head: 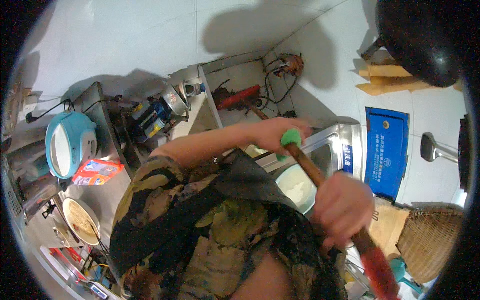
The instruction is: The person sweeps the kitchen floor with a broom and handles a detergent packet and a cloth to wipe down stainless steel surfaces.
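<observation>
My right hand [345, 210] is shut around a brown wooden stick [307, 165], which slants across the view. The stick's lower end is red and blurred. A green piece [290, 138], perhaps a scouring pad, shows at its upper end. My left hand [273, 135] is stretched out at that green piece; blur and overlap hide whether its fingers grip it. Below the stick, a pale basin [296, 183] with whitish contents sits in a stainless steel sink [332, 144].
A black wok [420, 41] hangs on the wall above a blue panel [386, 152] bearing writing. At right is a woven basket [431, 240]. On the left counter are a turquoise appliance [69, 144], a red packet [98, 172] and a bowl of food [80, 221]. A red tool [238, 97] lies beyond my left arm.
</observation>
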Tool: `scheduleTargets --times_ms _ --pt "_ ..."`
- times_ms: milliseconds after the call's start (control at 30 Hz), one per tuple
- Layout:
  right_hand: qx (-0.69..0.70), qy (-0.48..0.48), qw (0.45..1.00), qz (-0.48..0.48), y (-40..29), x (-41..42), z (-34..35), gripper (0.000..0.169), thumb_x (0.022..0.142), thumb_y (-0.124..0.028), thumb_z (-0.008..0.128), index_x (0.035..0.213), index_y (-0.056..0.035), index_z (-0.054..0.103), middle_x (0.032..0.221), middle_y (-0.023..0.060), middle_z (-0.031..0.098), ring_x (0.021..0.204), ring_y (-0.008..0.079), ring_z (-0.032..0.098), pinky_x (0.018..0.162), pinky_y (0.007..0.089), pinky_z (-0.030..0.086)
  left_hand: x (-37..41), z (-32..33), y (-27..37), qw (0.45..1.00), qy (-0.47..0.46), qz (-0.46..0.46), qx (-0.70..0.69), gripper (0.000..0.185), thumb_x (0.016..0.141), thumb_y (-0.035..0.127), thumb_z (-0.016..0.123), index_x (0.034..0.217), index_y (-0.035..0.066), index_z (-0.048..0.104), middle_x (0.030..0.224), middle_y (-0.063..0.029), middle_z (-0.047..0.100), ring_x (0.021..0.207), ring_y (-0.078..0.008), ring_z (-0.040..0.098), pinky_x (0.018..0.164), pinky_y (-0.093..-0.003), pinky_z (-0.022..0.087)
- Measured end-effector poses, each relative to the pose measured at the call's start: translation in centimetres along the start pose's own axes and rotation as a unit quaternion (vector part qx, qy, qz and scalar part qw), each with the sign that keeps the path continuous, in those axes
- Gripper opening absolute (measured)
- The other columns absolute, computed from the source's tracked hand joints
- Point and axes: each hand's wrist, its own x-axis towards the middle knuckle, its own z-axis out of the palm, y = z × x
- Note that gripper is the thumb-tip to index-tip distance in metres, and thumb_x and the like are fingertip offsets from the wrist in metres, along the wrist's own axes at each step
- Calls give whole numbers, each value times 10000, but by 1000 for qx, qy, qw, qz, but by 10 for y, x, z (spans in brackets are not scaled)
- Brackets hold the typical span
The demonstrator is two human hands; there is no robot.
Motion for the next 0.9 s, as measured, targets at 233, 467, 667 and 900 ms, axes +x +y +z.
scheduleTargets --times_ms 233,467,667,900 --pt "-175 578 797 18 89 -45 -22 237 889 -155 518 678 -107 424 626 33 478 597 178 456 615 335 404 -14 -25 -109 932 86 -284 206 316 649 218 729 931 116 630 863 -97 651 820 -302 630 737 -409 506" --pt "-78 448 890 20 81 -76 15 194 866 -173 532 687 -143 462 570 -32 424 488 127 400 498 264 328 -47 -9 -68 952 64 -277 111 304 650 256 737 894 124 612 850 -121 642 841 -356 604 734 -426 487" --pt "76 348 932 -71 81 -72 -11 203 850 -111 545 659 -108 475 628 10 516 551 147 470 552 293 409 -65 12 -74 914 127 -302 238 325 636 258 738 902 119 612 866 -128 637 851 -350 603 738 -460 479" --pt "-41 594 803 38 116 -82 1 223 860 -142 537 659 -131 442 646 29 524 587 174 476 558 333 396 -59 -3 -81 916 75 -342 198 292 624 227 738 872 119 625 815 -111 634 811 -341 609 708 -433 485"
